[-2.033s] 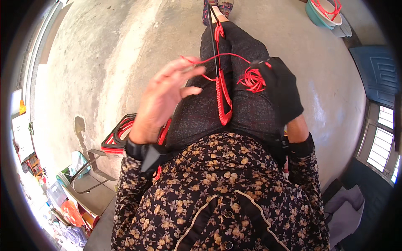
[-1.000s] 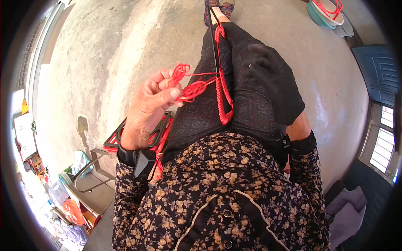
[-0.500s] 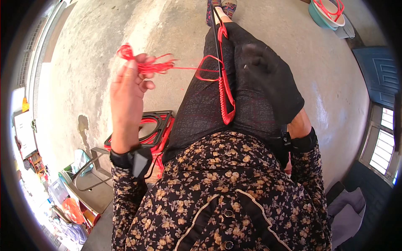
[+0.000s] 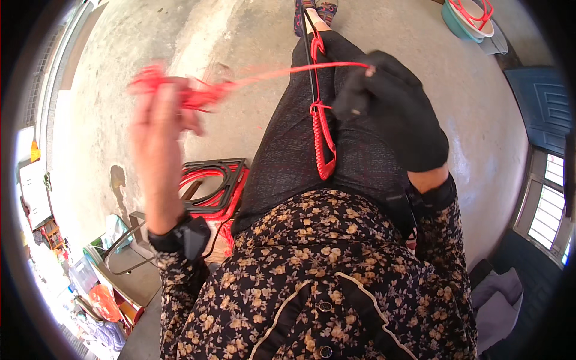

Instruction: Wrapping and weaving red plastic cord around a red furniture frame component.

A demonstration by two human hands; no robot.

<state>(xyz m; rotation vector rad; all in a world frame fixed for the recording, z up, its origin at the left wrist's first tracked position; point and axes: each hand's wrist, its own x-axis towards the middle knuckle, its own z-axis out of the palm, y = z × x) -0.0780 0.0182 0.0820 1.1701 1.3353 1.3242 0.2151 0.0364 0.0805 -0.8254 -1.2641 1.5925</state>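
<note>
A loose bundle of red cord (image 4: 207,96), smeared by motion, is gripped in my bare left hand (image 4: 161,129), out to the left of my legs. From it a strand stretches across to my right hand (image 4: 399,111), which wears a black glove with some fingertips bare and pinches the strand. Along my lap lies a black frame (image 4: 310,54), a narrow bar partly wrapped in red cord. Tight red coils (image 4: 318,144) cover its near end, and a small loop sits just above them. Farther up, more red cord is bound round the bar.
Left of my thigh, black frames (image 4: 225,180) with red cord wrapping are stacked. A teal basin (image 4: 459,24) holding red pieces stands at the far right. Grey cloth (image 4: 498,306) lies at the lower right, and a metal-framed seat (image 4: 135,252) stands at the lower left.
My left hand has moved left with the bundle. My right hand now holds the strand, pulled out between both hands. The wide loop at the frame has shrunk close to the bar.
</note>
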